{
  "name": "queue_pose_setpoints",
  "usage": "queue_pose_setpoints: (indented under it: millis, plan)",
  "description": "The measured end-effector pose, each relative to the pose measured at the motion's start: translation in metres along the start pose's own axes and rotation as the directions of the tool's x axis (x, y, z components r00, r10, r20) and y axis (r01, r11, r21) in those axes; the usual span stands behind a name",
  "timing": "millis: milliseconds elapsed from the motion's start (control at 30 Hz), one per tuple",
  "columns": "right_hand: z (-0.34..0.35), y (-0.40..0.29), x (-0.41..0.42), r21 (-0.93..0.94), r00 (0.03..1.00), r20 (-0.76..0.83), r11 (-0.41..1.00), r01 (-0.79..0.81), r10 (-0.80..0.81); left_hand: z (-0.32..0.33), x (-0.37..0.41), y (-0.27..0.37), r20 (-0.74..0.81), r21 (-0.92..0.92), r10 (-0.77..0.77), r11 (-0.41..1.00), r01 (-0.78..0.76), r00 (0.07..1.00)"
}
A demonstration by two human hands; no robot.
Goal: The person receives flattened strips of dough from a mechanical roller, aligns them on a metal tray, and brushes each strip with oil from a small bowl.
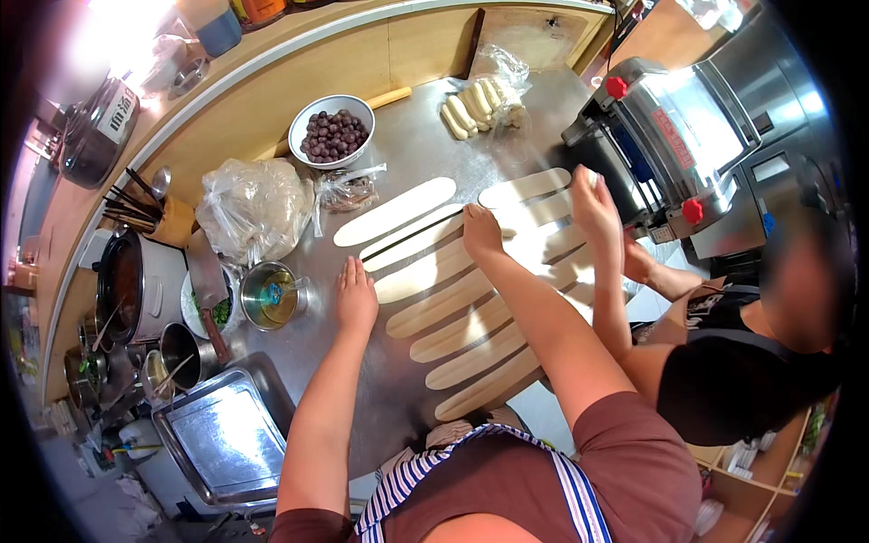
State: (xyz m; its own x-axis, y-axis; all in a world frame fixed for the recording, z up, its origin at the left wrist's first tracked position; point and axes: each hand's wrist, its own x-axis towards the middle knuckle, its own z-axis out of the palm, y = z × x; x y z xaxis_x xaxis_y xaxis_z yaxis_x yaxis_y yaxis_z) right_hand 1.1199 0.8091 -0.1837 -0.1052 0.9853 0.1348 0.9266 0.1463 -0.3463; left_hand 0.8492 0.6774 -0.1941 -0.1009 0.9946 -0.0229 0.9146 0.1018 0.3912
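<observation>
Rows of long, flat pale dough strips with rounded ends lie side by side on the steel worktop. Across the second strip from the back, lengthwise, rests a thin dark stick. Its left end is under the fingers of my left hand, which lies palm down beside that strip's tip. At the other end, my right hand has its fingers curled over the stick. A second set of strips continues to the right, partly hidden by my right forearm.
A co-worker's hand is over the right-hand strips, by a dough-rolling machine. Behind are a bowl of dark balls, bagged dough rolls and a bagged mass. Leftward stand an oil cup, a cleaver and a metal tray.
</observation>
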Motion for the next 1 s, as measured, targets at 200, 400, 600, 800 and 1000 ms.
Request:
queue_pose_setpoints:
  millis: [200,400,600,800,1000]
  plan:
    - [-0.007,0.001,0.029,-0.024,0.977,0.211,0.998,0.050,-0.044,-0.018,0.002,0.005,0.073,0.010,-0.125,0.992,0.124,0.990]
    - [-0.006,0.035,0.035,0.227,0.996,0.035,0.970,-0.092,0.086,-0.038,0.014,0.042,0.160,-0.754,-0.490,0.500,0.426,0.857]
    - [-0.005,0.024,0.016,0.230,0.994,-0.048,0.967,0.110,-0.101,-0.006,-0.013,0.009,-0.075,-0.456,-0.292,0.860,0.227,0.953]
    - [-0.002,0.032,0.030,0.528,0.997,-0.051,0.849,-0.021,0.057,-0.023,0.013,0.046,0.013,-0.997,-0.463,0.064,0.048,0.886]
    - [0.011,0.004,0.058,0.575,0.999,0.018,0.818,-0.032,0.027,-0.025,0.048,0.014,0.158,-0.976,-0.495,0.054,0.212,0.855]
